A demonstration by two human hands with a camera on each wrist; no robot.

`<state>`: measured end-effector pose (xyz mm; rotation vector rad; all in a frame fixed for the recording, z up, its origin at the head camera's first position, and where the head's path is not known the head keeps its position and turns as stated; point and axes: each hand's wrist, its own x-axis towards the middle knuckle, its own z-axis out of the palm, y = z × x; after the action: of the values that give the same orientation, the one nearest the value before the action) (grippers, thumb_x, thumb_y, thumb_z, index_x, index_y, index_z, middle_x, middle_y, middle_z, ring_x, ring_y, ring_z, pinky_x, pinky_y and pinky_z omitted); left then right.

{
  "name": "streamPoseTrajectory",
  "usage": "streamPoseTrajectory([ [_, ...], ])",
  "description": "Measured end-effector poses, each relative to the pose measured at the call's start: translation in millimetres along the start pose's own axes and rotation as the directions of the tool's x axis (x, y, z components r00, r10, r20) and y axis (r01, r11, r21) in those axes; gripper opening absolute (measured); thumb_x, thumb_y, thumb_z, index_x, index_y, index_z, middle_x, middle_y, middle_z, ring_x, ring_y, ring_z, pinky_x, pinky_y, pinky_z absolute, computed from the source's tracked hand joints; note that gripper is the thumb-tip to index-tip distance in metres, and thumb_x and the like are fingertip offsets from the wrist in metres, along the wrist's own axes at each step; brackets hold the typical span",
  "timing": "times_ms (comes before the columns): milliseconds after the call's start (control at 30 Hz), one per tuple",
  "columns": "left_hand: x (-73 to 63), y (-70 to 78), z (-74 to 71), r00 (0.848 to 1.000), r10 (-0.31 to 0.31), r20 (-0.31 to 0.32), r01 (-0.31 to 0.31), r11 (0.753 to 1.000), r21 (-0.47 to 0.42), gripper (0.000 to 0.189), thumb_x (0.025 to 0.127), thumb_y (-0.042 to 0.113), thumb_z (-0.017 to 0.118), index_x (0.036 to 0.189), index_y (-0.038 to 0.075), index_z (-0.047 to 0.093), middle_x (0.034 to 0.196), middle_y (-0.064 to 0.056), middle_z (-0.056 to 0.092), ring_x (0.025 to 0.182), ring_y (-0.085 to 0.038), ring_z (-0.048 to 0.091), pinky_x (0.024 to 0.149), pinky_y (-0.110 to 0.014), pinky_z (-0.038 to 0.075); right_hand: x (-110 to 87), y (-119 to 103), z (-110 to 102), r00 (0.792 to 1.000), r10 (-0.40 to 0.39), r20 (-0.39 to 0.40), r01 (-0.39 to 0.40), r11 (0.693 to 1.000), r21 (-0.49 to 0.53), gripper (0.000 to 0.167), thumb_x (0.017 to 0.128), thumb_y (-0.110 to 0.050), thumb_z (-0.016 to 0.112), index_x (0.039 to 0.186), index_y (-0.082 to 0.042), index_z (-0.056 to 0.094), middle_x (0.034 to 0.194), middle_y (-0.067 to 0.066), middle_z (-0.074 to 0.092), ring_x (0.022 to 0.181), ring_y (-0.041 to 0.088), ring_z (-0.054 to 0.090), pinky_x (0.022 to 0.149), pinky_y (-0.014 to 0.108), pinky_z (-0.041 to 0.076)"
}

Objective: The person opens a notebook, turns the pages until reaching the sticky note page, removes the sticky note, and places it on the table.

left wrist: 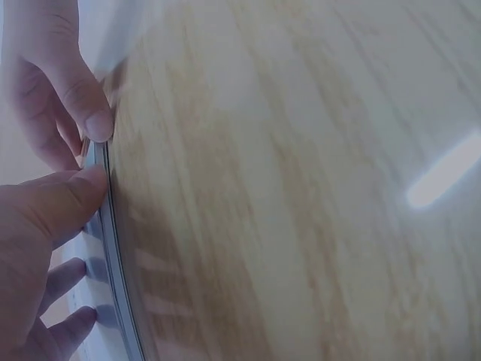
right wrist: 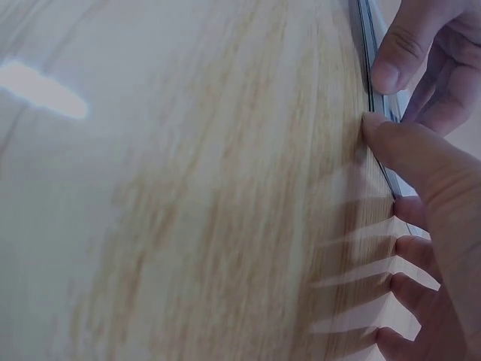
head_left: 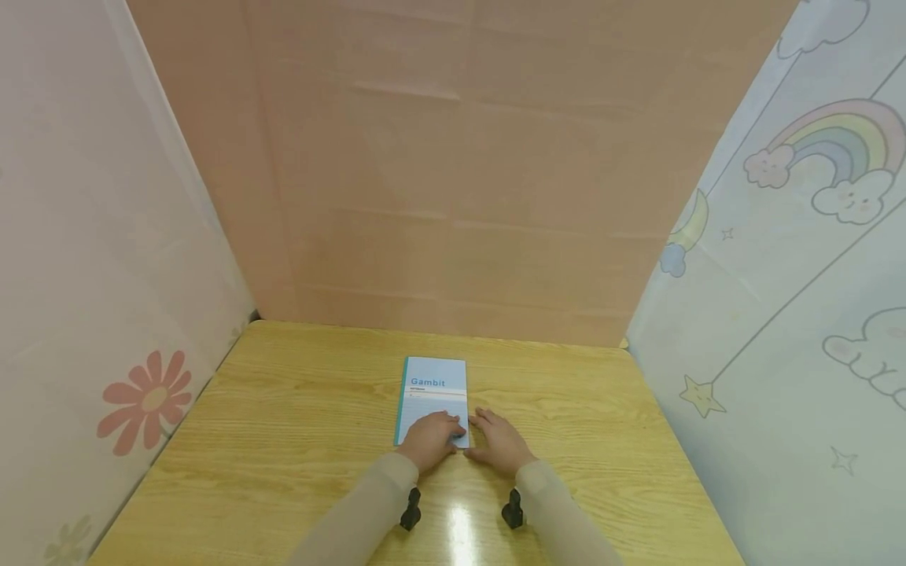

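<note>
A light blue notebook (head_left: pixel 433 397) with "Gambit" on its cover and a teal spine on the left lies flat on the wooden table. My left hand (head_left: pixel 429 440) rests over its lower right part, fingers spread on the cover. In the left wrist view, the left thumb (left wrist: pixel 79 188) touches the notebook's near edge. My right hand (head_left: pixel 501 444) lies beside the lower right corner, fingertips along the right edge. Its thumb (right wrist: pixel 391 135) meets the near edge at that corner, close to the left thumb. Neither hand lifts the notebook.
The wooden table (head_left: pixel 311 409) reaches to a peach-coloured backdrop (head_left: pixel 453 196). A pale sheet with a red flower (head_left: pixel 152 401) stands at the left, another with a rainbow (head_left: pixel 842 149) at the right. Dark wrist-camera mounts (head_left: pixel 410 509) sit at both cuffs.
</note>
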<state>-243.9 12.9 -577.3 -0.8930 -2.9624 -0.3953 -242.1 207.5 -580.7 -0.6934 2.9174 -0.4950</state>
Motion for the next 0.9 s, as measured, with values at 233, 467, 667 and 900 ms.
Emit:
streamPoseTrajectory([
  [233,-0.1,1.1,-3.1,1.000,0.004,0.005,-0.004,1.000,-0.011,0.031,0.081,0.028,0.077,0.112,0.025,0.073,0.126,0.004,0.065,0.119,-0.019,0.059,0.098,-0.034,0.050,-0.8,1.2,0.6,1.000,-0.011,-0.007,0.012,1.000,0.012,0.071,0.087,-0.050,0.066,0.141,-0.008,0.049,0.150,0.016,0.040,0.136,0.038,0.039,0.108,0.054,0.036],
  [467,-0.8,2.3,-5.9,0.997,0.074,-0.004,-0.075,0.997,-0.015,0.026,0.087,0.026,0.070,0.113,0.030,0.071,0.121,0.005,0.067,0.116,-0.017,0.060,0.097,-0.034,0.050,-0.7,2.1,0.3,1.000,-0.008,-0.002,0.008,1.000,0.020,0.070,0.088,-0.051,0.064,0.141,-0.009,0.048,0.151,0.015,0.039,0.138,0.038,0.038,0.108,0.054,0.036],
  [667,-2.3,2.1,-7.0,0.994,0.105,0.008,-0.105,0.994,0.004,0.025,0.091,0.026,0.064,0.115,0.034,0.070,0.125,0.001,0.065,0.119,-0.020,0.058,0.098,-0.038,0.050,-1.3,0.6,-0.8,1.000,-0.006,-0.001,0.006,1.000,0.021,0.069,0.088,-0.049,0.065,0.141,-0.009,0.049,0.151,0.015,0.039,0.137,0.038,0.038,0.108,0.054,0.036],
  [900,-3.9,3.1,-8.1,0.995,0.104,0.007,-0.104,0.995,0.004,0.024,0.094,0.026,0.061,0.114,0.035,0.070,0.125,0.000,0.065,0.119,-0.021,0.059,0.096,-0.039,0.051,-1.5,-2.1,-2.4,1.000,-0.005,-0.005,0.005,1.000,0.021,0.068,0.088,-0.047,0.067,0.140,-0.007,0.049,0.150,0.016,0.040,0.137,0.039,0.038,0.108,0.054,0.036],
])
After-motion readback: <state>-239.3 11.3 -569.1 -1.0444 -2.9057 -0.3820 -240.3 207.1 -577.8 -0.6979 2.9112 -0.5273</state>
